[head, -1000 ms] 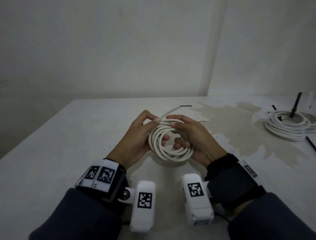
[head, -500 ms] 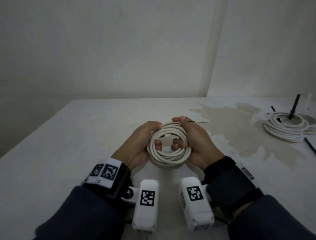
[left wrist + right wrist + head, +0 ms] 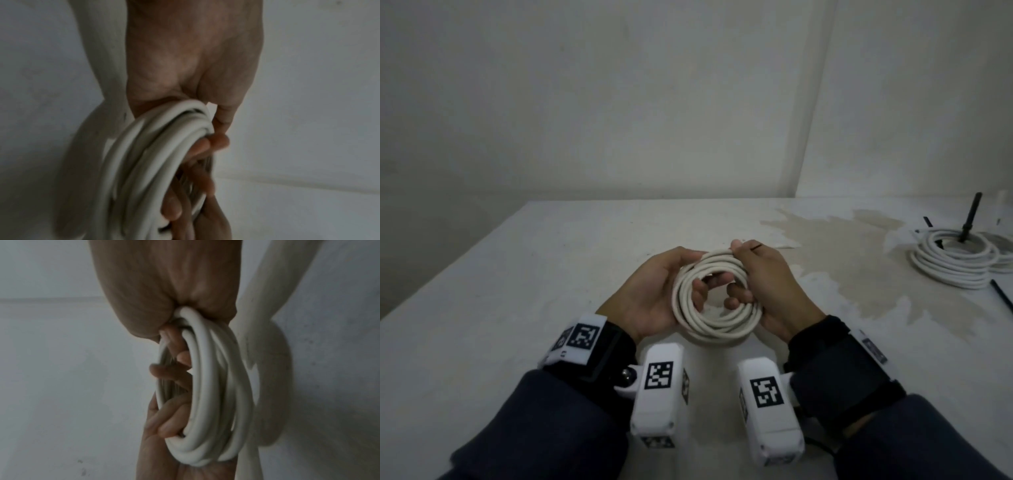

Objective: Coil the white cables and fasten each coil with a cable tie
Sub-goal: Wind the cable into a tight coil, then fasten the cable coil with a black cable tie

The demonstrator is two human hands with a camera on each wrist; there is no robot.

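A white cable wound into a round coil (image 3: pixel 717 298) (image 3: pixel 156 159) (image 3: pixel 213 394) is held just above the white table (image 3: pixel 517 308), between both hands. My left hand (image 3: pixel 654 294) grips the coil's left side, fingers curled through the middle. My right hand (image 3: pixel 767 287) grips the right side, fingers hooked through the centre and thumb on top. A thin dark cable end (image 3: pixel 755 246) pokes out past the right thumb. No cable tie shows on this coil.
A second white coil (image 3: pixel 955 263) lies at the table's far right with a black rod (image 3: pixel 970 219) standing in its middle and black cable ties (image 3: pixel 1001 294) beside it. A brownish stain (image 3: pixel 859 260) spreads over the table's right part. Walls rise behind the table.
The loose cable end that stuck up a second ago has been wound in. Both hands have closed round the coil's sides and drawn it slightly nearer.
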